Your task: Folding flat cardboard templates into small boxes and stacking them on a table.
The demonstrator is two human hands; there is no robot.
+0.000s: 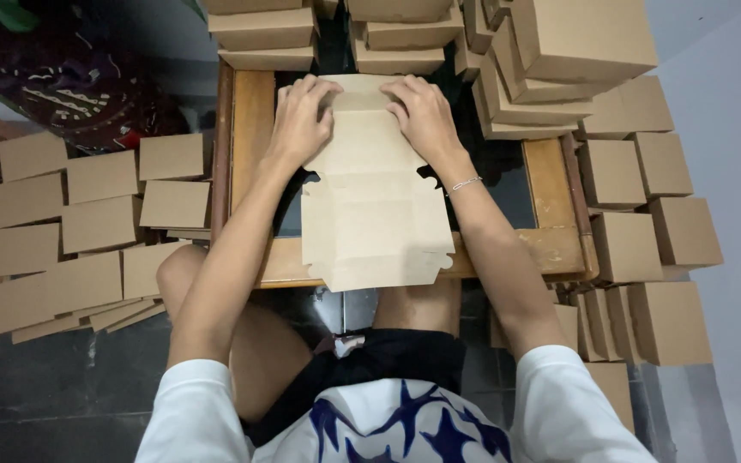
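Stacked boxes (336, 34) wall the low table (255, 129) from eleven to two o'clock — more boxes (636, 249) crowd three. Flat cardboard sheets (87, 223) cover the floor at nine. Bare wood shows beside the flat sheet (370, 206) — six lies open.

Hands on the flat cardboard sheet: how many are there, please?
2. The left hand presses the far left corner of the flat cardboard sheet; the right hand presses the far right corner. No other hands show.

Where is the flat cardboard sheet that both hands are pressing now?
In the head view, the flat cardboard sheet lies at the centre on the small wooden table, its far end under the left hand and right hand, before the stacked boxes.
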